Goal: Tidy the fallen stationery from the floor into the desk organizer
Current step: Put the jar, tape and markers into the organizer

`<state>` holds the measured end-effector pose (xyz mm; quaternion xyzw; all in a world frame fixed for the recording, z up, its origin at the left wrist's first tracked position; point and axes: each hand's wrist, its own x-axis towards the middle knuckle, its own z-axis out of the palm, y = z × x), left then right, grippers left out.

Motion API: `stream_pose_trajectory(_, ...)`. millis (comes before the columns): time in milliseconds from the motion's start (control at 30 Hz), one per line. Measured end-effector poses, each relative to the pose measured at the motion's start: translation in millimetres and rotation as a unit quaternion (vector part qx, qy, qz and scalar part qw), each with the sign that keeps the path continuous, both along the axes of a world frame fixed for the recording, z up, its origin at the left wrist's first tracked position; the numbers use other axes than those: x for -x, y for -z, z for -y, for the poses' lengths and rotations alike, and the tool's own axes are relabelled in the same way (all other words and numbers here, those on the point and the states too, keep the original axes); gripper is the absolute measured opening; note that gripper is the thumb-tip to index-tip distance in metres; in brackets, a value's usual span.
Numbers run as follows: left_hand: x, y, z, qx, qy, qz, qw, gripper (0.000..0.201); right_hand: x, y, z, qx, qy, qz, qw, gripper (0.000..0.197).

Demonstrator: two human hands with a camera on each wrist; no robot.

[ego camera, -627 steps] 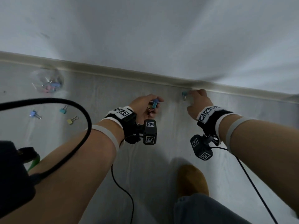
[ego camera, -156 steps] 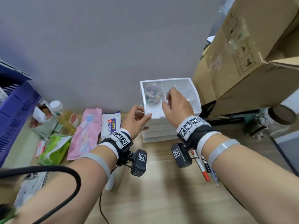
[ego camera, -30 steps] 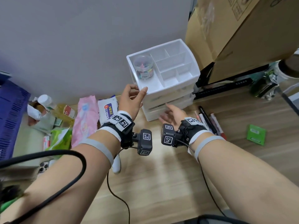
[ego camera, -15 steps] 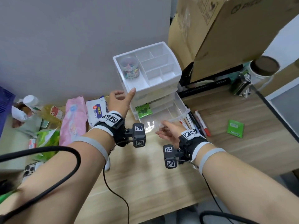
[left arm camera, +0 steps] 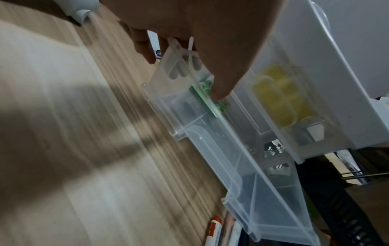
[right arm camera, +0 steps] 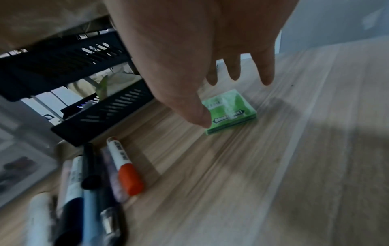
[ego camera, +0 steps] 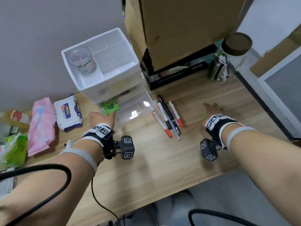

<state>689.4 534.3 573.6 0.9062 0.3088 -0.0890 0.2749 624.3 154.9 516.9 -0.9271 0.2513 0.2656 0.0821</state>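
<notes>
The white desk organizer (ego camera: pixel 114 82) (left arm camera: pixel 336 83) stands against the wall with a clear tub of binder clips (ego camera: pixel 83 60) in its top tray. Its clear bottom drawer (ego camera: pixel 138 108) (left arm camera: pixel 210 141) is pulled out, with a green packet (ego camera: pixel 109 108) (left arm camera: pixel 219 103) in the left end. My left hand (ego camera: pixel 102 118) (left arm camera: pixel 183 71) holds the drawer's left front corner, thumb over the rim and fingers outside. My right hand (ego camera: pixel 211 109) (right arm camera: pixel 223 98) hovers with spread fingers over a second green packet (ego camera: pixel 204 114) (right arm camera: pixel 231 111) on the desk, its thumb tip at the packet's near edge. It holds nothing.
Several pens and markers (ego camera: pixel 169 118) (right arm camera: pixel 94 183) lie between the drawer and my right hand. A black rack (ego camera: pixel 175 75) under a cardboard box (ego camera: pixel 179 30) stands behind. Wipes (ego camera: pixel 68 111) and a pink packet (ego camera: pixel 41 126) lie left. A brown-lidded jar (ego camera: pixel 236 44) stands far right.
My right hand left the drawer front and moved right, over the green packet on the desk. My left hand dropped from the organizer's side to the drawer's left corner. The drawer stays pulled out.
</notes>
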Motion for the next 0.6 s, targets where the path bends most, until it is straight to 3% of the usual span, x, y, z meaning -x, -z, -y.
stream_pose_trajectory(67,0,5,6,-0.013,-0.025,0.005,1.0,0.075,1,7,9,-0.014,-0.051,-0.014,0.998,0.073)
stream_pose_trajectory(133,2,7,10,-0.019,-0.046,0.003,0.999,0.074,5,8,6,0.034,-0.102,-0.034,0.994,0.062)
stream_pose_trajectory(200,6,3,14,-0.008,-0.069,0.012,0.998,0.067,4,5,3,0.078,-0.07,-0.001,0.995,0.061)
stream_pose_trajectory(267,10,2,18,0.01,-0.076,0.009,0.997,0.063,1,-7,1,0.086,-0.028,0.016,0.996,0.073)
stream_pose_trajectory(300,12,1,19,0.024,-0.082,0.012,0.996,0.062,-3,-15,1,0.079,-0.043,0.018,0.996,0.071)
stream_pose_trajectory(400,16,-5,14,0.069,-0.089,0.03,0.993,0.06,-19,-45,-15,0.002,-0.081,0.091,0.993,0.042)
stream_pose_trajectory(433,16,-3,12,0.082,-0.09,0.026,0.992,0.06,-21,-56,-25,-0.038,-0.075,0.158,0.984,0.035)
stream_pose_trajectory(500,16,-6,5,0.107,-0.089,0.016,0.99,0.059,-26,-80,-58,-0.101,-0.093,0.328,0.935,0.024)
stream_pose_trajectory(600,10,-11,-8,0.174,-0.092,-0.018,0.98,0.059,-31,-111,-117,-0.196,-0.209,0.433,0.855,0.018)
